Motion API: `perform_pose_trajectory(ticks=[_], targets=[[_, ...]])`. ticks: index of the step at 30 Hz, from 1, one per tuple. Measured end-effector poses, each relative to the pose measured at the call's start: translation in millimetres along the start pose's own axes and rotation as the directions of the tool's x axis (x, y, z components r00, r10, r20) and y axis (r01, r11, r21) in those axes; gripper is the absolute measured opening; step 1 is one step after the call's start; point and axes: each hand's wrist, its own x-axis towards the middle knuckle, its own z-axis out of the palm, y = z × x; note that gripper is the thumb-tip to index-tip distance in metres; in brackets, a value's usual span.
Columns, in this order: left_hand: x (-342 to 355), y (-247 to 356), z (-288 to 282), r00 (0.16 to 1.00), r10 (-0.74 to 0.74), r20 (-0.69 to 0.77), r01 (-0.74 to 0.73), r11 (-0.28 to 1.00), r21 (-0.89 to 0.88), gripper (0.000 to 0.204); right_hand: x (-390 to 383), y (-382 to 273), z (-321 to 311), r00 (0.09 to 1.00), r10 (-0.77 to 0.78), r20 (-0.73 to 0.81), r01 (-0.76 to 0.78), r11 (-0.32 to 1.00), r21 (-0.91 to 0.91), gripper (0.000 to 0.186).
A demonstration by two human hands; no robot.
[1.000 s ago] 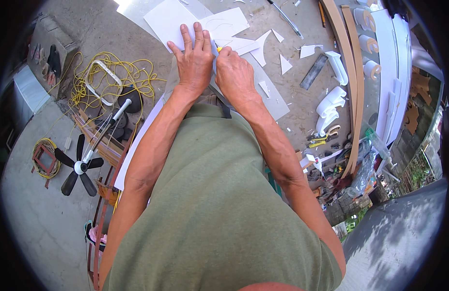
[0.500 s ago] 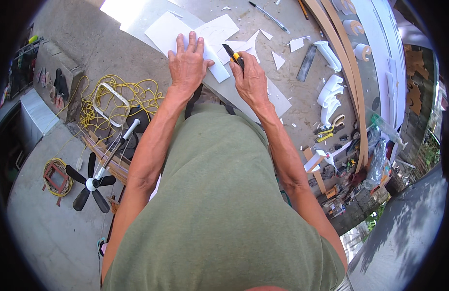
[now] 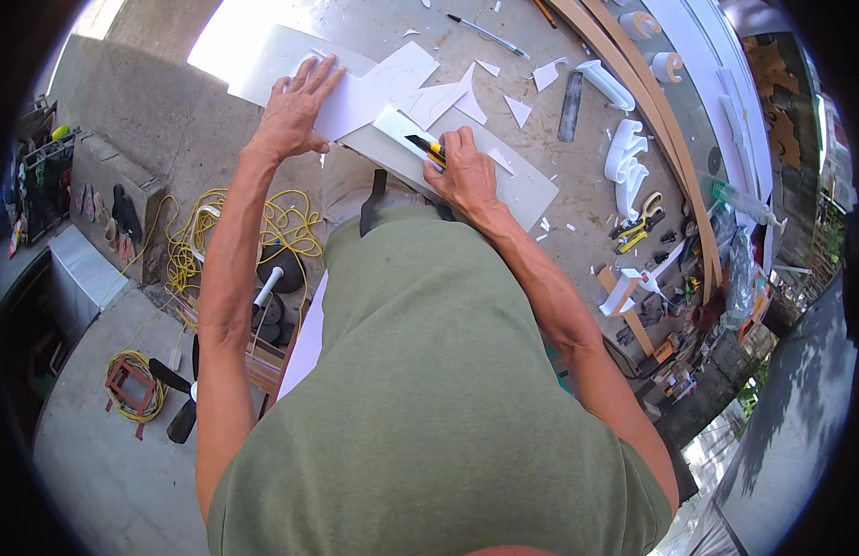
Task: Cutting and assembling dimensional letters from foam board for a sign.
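My right hand (image 3: 466, 174) is closed around a yellow and black utility knife (image 3: 436, 151), its dark blade slanting over a narrow white strip (image 3: 389, 122). Fingers apart, my left hand (image 3: 298, 109) rests at the left end of a white sheet (image 3: 346, 109). Both white pieces lie on a flat grey board (image 3: 531, 192) at the table's near edge. Beyond them is another white cut piece (image 3: 401, 69) with faint curved lines. Pointed white offcuts (image 3: 518, 112) are scattered to the right.
A pen (image 3: 489, 37), a dark flat bar (image 3: 570, 107) and white curved pieces (image 3: 624, 156) lie on the table. Scissors (image 3: 651, 206) and yellow-handled pliers (image 3: 629, 243) are further right, near long brown strips (image 3: 666, 120). A yellow cord (image 3: 299, 221) tangles at left.
My left hand has slid left along the white sheet, away from the strip. My right hand has come lower with the knife, whose blade now lies flatter over the strip. The view has shifted slightly.
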Motion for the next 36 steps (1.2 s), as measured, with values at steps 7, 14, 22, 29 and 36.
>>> perform_pose_trajectory(ticks=[7,14,22,29,36], targets=[[-11.1,-1.3,21.0,0.983,0.031,-0.183,-0.022,0.998,0.055,0.123,-35.1,49.9,-30.1,0.971,0.231,-0.062,-0.217,0.959,0.180,0.048],[-12.8,12.8,15.6,0.978,0.034,-0.207,-0.022,0.998,0.060,0.119,-58.3,49.6,-47.5,0.849,0.528,0.024,-0.456,0.708,0.539,0.045],[-17.7,20.0,16.7,0.988,0.002,-0.155,-0.017,0.996,-0.092,0.126,-48.7,48.9,-43.1,0.839,0.543,0.037,-0.452,0.656,0.605,0.046],[-11.3,14.3,12.2,0.998,0.037,-0.044,-0.035,0.998,0.051,0.130,-40.0,45.4,-44.7,0.847,0.529,0.048,-0.437,0.643,0.629,0.047],[-6.8,18.5,2.3,0.996,0.044,-0.084,-0.037,0.996,0.079,0.123,-39.2,43.8,-44.7,0.841,0.538,0.061,-0.441,0.615,0.654,0.047]])
